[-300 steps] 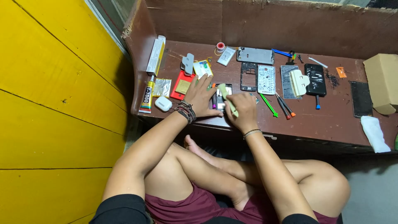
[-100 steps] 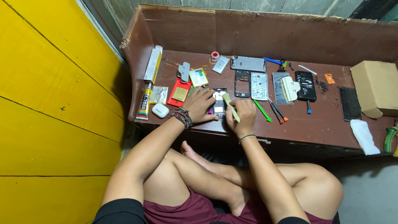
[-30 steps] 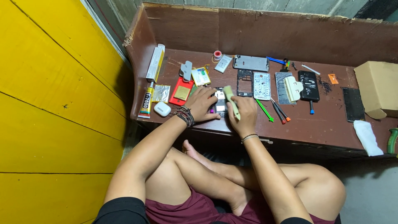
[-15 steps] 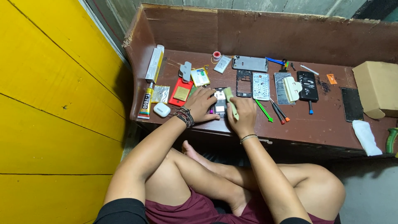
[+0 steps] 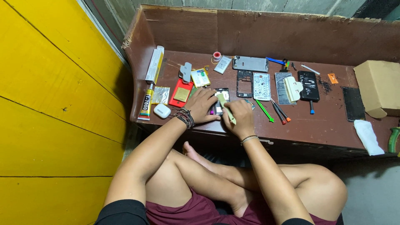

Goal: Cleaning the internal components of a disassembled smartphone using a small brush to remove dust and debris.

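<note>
An opened dark phone (image 5: 221, 97) lies on the brown wooden desk (image 5: 316, 121) near its front edge. My left hand (image 5: 201, 104) rests on the phone's left side and holds it flat. My right hand (image 5: 239, 116) grips a pale green flat tool (image 5: 225, 107) whose tip points up onto the phone. My fingers hide the phone's lower half.
Left of my hands lie a red phone part (image 5: 180, 92), a white earbud case (image 5: 161, 111), a glue tube (image 5: 144, 104) and a long box (image 5: 154, 64). To the right are phone frames (image 5: 261, 86), a brush (image 5: 285, 85), screwdrivers (image 5: 278, 111), a cardboard box (image 5: 378, 86) and a white cloth (image 5: 368, 136).
Both hands stay on the phone with only small shifts; the green tool's tip has worked slightly over the phone. The view has shifted a little.
</note>
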